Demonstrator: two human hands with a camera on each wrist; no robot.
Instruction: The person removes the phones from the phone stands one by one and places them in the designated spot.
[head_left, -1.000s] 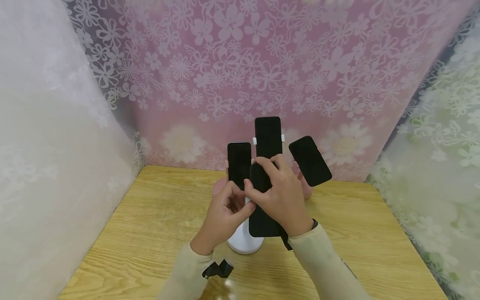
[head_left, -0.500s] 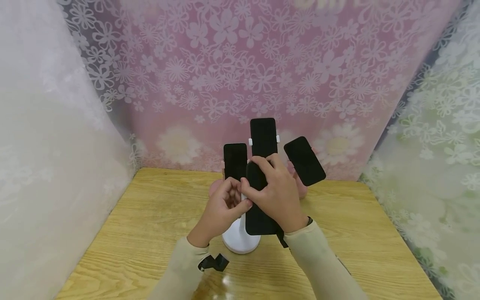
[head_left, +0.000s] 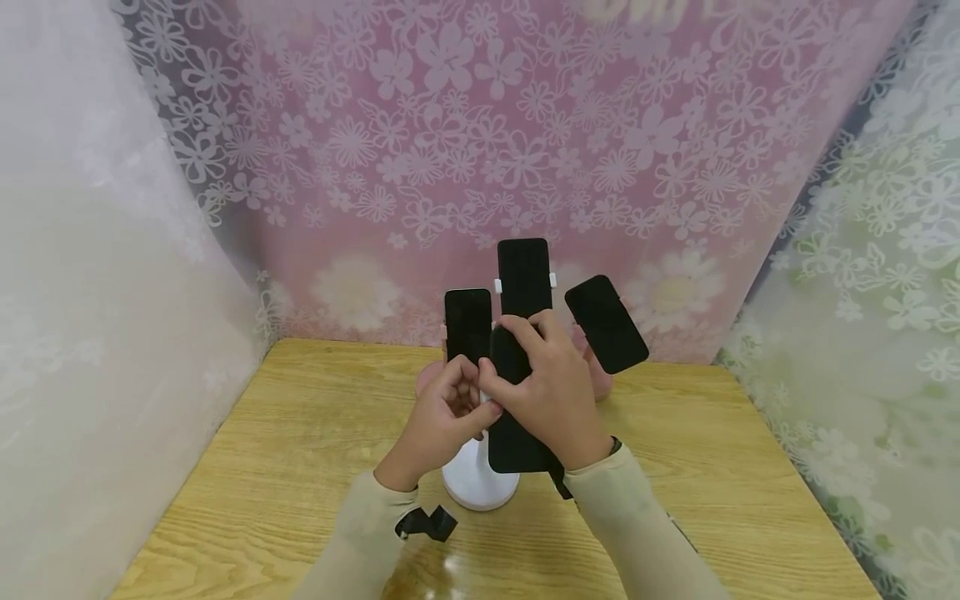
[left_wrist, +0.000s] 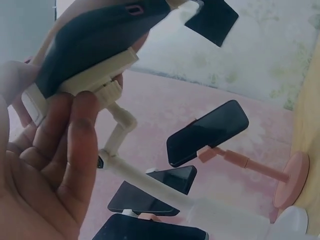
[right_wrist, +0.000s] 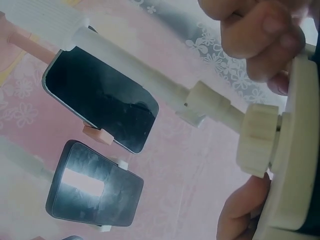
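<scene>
A black phone sits in the white clamp of a phone stand, its round white base on the table. My right hand grips the phone from above, fingers over its top edge and thumb at its left side. My left hand pinches the left side of the clamp, with fingers curled behind it, as the left wrist view shows. Behind the clamp, a ribbed white knob joins it to the jointed white arm. The right hand covers much of the phone's face in the head view.
Behind stand three more phones in holders: one at left, a taller one in the middle and a tilted one at right. A pink stand base shows in the left wrist view. Floral curtains enclose the wooden table.
The head view has shifted slightly, so everything appears a little further left. Both hands keep almost the same hold on the phone and clamp.
</scene>
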